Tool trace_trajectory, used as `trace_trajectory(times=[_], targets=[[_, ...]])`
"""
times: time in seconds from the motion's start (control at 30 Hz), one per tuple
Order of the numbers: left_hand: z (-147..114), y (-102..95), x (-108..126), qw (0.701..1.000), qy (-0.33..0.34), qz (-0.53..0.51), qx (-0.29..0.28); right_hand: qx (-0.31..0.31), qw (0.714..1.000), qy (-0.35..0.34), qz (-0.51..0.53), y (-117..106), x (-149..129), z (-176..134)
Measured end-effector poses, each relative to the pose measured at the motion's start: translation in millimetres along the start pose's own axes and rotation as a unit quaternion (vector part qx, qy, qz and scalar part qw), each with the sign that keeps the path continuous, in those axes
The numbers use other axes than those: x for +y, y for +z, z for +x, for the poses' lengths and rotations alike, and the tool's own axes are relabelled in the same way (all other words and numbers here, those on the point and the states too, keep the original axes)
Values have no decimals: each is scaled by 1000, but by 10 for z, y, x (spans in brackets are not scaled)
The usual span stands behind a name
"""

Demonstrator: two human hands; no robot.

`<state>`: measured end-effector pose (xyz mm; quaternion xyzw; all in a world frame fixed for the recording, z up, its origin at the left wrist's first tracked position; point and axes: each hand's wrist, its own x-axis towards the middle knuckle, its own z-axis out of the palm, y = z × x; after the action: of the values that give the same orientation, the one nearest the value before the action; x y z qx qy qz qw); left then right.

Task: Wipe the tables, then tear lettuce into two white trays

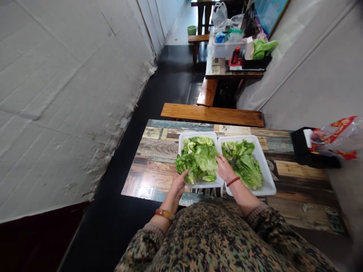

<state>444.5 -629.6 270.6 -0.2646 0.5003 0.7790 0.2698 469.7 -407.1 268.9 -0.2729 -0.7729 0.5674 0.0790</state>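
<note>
Two white plastic trays stand side by side on the table. Lettuce leaves (200, 145) are heaped in the left tray (202, 185). My left hand (178, 184) pinches a curly lettuce leaf (185, 163) at that tray's near left corner, thumb on top. From the other side, my right hand (225, 169) grips the edge of a broad pale lettuce leaf (206, 158), reaching across the gap between the trays. The right tray (268, 181) holds more lettuce (249, 170), with part of its contents behind my right hand. My fingertips are partly hidden by the leaves.
The patchwork wood-print table (159, 151) has a bench (212, 114) along its far side. A black box (304, 147) with a red-and-clear plastic bag (340, 136) stands at the right. Farther off, another table (212, 70) carries a white bin (222, 51). A rough white wall (70, 94) runs along the left.
</note>
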Motion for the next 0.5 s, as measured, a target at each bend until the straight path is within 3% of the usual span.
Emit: trace_trajectory(times=[0.13,0.33,0.5], targets=[[2,96,-19,1000,26,3,-2,-5,999,45,20,120,-247,-233],[-106,237,8,996,-8,-71,-58,-148,984,-79,-57,557,-508,-641],[-239,199,101,994,12,-36,-103,-202,977,-68,-18,679,-457,-698]])
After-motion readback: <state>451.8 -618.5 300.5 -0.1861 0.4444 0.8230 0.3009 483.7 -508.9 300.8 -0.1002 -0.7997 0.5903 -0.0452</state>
